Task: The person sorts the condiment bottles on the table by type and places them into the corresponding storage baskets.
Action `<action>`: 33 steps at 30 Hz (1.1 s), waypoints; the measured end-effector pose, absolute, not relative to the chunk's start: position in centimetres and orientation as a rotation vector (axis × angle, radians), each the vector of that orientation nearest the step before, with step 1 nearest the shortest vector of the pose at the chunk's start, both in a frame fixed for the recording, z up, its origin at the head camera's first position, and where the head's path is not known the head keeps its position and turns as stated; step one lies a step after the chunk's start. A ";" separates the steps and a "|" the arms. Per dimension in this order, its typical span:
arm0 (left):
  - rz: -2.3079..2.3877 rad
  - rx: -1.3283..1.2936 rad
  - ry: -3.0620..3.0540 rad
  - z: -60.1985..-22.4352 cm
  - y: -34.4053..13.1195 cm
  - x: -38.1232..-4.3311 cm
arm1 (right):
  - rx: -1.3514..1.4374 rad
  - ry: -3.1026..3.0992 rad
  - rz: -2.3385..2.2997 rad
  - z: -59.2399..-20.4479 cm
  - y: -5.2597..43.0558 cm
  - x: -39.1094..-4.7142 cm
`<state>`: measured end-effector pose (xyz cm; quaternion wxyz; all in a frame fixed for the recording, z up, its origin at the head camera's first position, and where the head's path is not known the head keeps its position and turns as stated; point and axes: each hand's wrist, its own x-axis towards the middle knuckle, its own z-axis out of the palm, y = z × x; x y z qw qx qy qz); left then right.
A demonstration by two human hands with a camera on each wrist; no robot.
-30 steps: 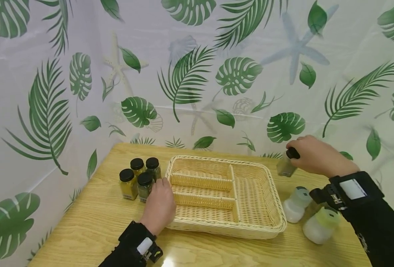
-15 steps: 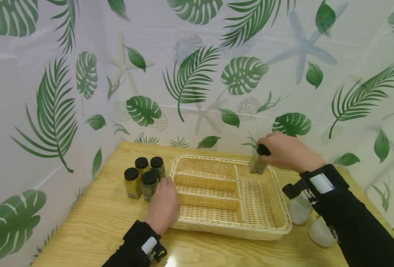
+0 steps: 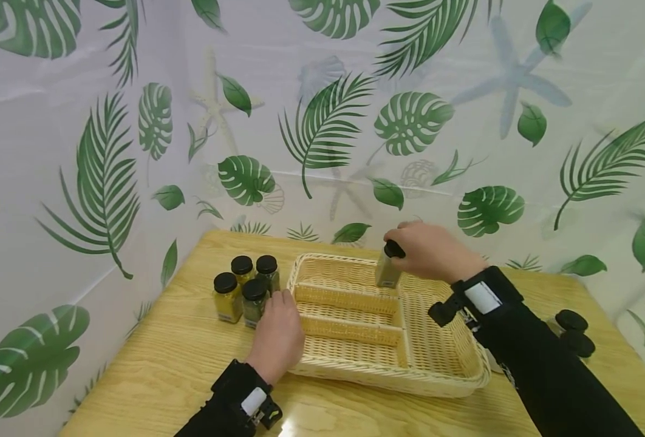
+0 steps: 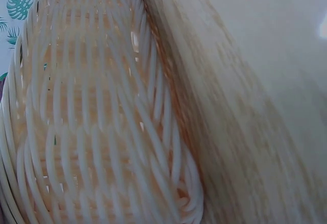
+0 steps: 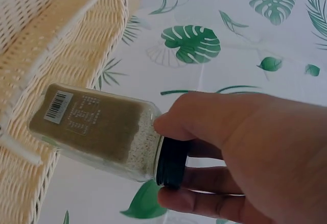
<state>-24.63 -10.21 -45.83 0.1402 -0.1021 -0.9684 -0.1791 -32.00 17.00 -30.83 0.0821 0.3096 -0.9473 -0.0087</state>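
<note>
My right hand (image 3: pixel 434 250) grips a spice jar (image 3: pixel 386 273) by its black lid. In the right wrist view the glass spice jar (image 5: pixel 97 127) shows pale brown powder and a barcode label, with thumb and fingers round the lid. It is held over the back of the woven basket (image 3: pixel 363 370), by the divider between the left compartments and the long right one. My left hand (image 3: pixel 276 334) holds the basket's left rim, its fingertips partly hidden. The left wrist view shows only the basket's wall (image 4: pixel 92 122) and the tabletop.
Several black-lidded spice jars (image 3: pixel 254 301) stand in a cluster left of the basket. Two black lids (image 3: pixel 571 320) show at the right, partly behind the right sleeve (image 3: pixel 552 364). A leaf-print curtain (image 3: pixel 344 133) hangs behind the wooden table (image 3: pixel 153 376).
My right hand has carried the spice jar leftward from beyond the basket's right side to above its back part. The left hand stays at the rim. The head view has turned slightly left.
</note>
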 end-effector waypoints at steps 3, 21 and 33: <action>-0.532 -0.303 -2.794 -45.7 -10.2 -24.6 | 0.943 -2.835 -0.005 -31.1 15.7 -32.4; -0.517 -0.317 -2.777 -45.9 -10.2 -24.7 | 1.026 -2.879 0.037 -34.1 10.5 -34.7; -0.491 -0.283 -2.776 -46.1 -10.5 -24.9 | 1.008 -2.876 -0.066 -35.4 7.3 -35.7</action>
